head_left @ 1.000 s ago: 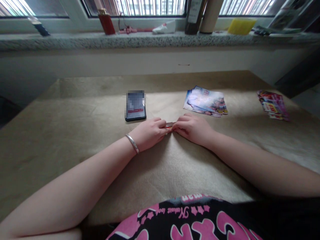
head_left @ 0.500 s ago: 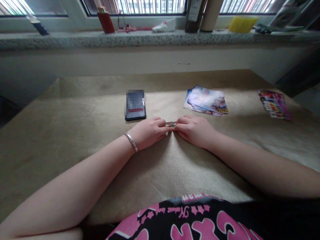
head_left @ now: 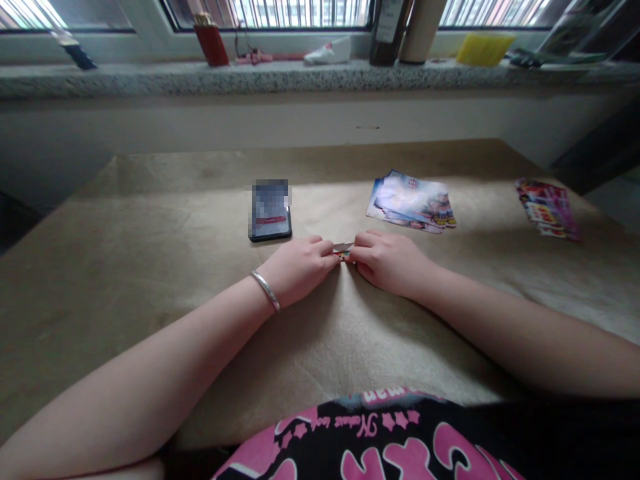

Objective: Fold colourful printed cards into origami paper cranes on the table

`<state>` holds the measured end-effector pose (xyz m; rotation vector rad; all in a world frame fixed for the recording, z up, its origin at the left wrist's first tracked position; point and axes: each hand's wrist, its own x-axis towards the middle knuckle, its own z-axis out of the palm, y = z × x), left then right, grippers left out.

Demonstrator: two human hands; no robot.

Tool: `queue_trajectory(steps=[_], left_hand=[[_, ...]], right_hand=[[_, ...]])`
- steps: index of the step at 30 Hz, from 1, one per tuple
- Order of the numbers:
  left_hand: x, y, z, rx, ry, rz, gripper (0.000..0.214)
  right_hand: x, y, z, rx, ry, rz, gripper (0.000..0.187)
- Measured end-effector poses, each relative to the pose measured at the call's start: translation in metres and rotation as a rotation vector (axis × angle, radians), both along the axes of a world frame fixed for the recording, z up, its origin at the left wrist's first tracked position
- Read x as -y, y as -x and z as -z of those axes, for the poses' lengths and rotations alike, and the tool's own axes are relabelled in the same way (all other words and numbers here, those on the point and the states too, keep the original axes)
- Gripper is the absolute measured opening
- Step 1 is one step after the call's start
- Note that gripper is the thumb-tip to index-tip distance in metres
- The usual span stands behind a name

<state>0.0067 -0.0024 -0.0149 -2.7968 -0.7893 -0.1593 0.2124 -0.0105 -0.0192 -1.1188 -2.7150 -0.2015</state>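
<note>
My left hand point(head_left: 299, 267), with a silver bangle on its wrist, and my right hand point(head_left: 389, 261) meet fingertip to fingertip on the tan table cover point(head_left: 150, 253). Both are closed in a pinch on a small folded piece of coloured paper point(head_left: 343, 249), of which only a sliver shows between the fingers. A dark phone point(head_left: 270, 211) lies just beyond my left hand. A fanned stack of printed cards point(head_left: 411, 202) lies beyond my right hand.
A second pile of pink printed cards point(head_left: 549, 209) sits at the table's right edge. The stone windowsill point(head_left: 280, 77) behind holds a red cup point(head_left: 211, 44), a dark bottle point(head_left: 389, 32), a tan cylinder and a yellow box point(head_left: 484, 48).
Both hands have stayed together on the small paper, shifting only slightly as the fingers work it. Nothing else has moved.
</note>
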Motion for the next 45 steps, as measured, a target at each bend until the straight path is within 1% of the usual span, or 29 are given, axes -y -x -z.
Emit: queue_trajectory(steps=[3,9,15,21,25,30,36,39,42,45], left_hand=[[-0.001,0.001,-0.002,0.027,0.016,-0.037,0.020],[-0.005,0.005,0.000,0.089,0.159,-0.074,0.024],[-0.006,0.009,-0.004,0.037,0.162,-0.041,0.026],[-0.010,0.013,-0.006,-0.008,0.218,-0.015,0.024],[-0.010,0.013,-0.007,-0.008,0.206,0.000,0.024],[-0.011,0.015,-0.010,0.004,0.229,0.029,0.025],[-0.009,0.010,-0.010,-0.080,0.146,0.025,0.022],[-0.009,0.010,-0.005,-0.045,0.115,0.023,0.022],[-0.011,0.013,-0.002,0.026,0.117,0.029,0.022],[-0.012,0.015,-0.002,0.065,0.141,0.046,0.025]], right_hand=[[0.000,0.000,-0.001,-0.008,0.024,0.008,0.018],[-0.002,-0.005,0.001,-0.033,0.054,0.012,0.020],[-0.004,-0.010,0.001,-0.051,0.089,0.002,0.021],[-0.004,-0.016,-0.001,-0.054,0.098,0.017,0.019],[-0.006,-0.022,-0.002,-0.045,0.103,-0.027,0.020],[-0.006,-0.022,-0.003,-0.038,0.089,-0.053,0.019],[-0.004,-0.017,-0.003,-0.022,0.051,-0.075,0.020],[-0.003,-0.015,-0.001,-0.020,0.044,-0.027,0.019],[-0.003,-0.014,0.003,-0.069,0.049,0.041,0.018],[-0.003,-0.015,0.005,-0.115,0.061,0.038,0.020]])
